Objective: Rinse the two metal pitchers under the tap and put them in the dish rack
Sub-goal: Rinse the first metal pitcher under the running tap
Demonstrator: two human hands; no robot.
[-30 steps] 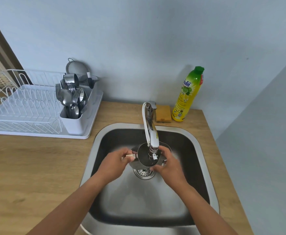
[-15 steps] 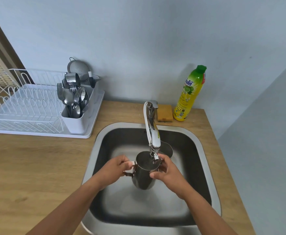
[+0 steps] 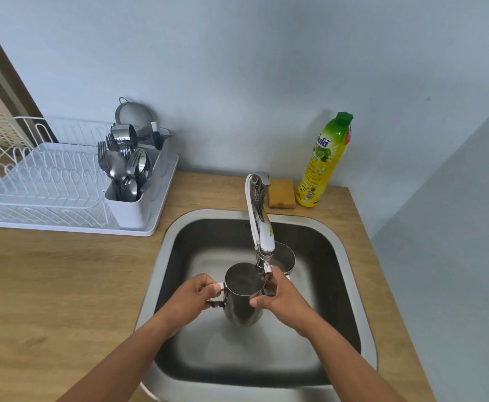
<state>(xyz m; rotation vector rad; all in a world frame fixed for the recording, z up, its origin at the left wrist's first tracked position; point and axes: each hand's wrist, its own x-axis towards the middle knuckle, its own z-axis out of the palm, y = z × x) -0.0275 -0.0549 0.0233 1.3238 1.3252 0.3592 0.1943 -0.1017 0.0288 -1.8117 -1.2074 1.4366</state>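
I hold a metal pitcher [image 3: 242, 297] upright over the sink [image 3: 342, 250], its mouth just left of the tap spout [image 3: 262, 242]. My left hand [image 3: 192, 297] grips its handle. My right hand [image 3: 281, 295] wraps the pitcher's right side, fingers close under the spout tip. A second metal pitcher [image 3: 284, 258] stands in the sink behind, mostly hidden by the tap and my right hand. I cannot tell if water runs. The white dish rack [image 3: 43, 181] sits on the counter at the left.
A white cutlery holder [image 3: 138, 198] with forks, spoons and a small metal cup stands at the rack's right end, a strainer behind it. A yellow sponge [image 3: 281, 193] and a green-yellow dish soap bottle [image 3: 324, 161] stand behind the sink. Wooden counter [image 3: 63, 285] lies left.
The pitcher rose from low in the sink near the drain and came toward me, both hands still on it. The second pitcher behind it came into sight.
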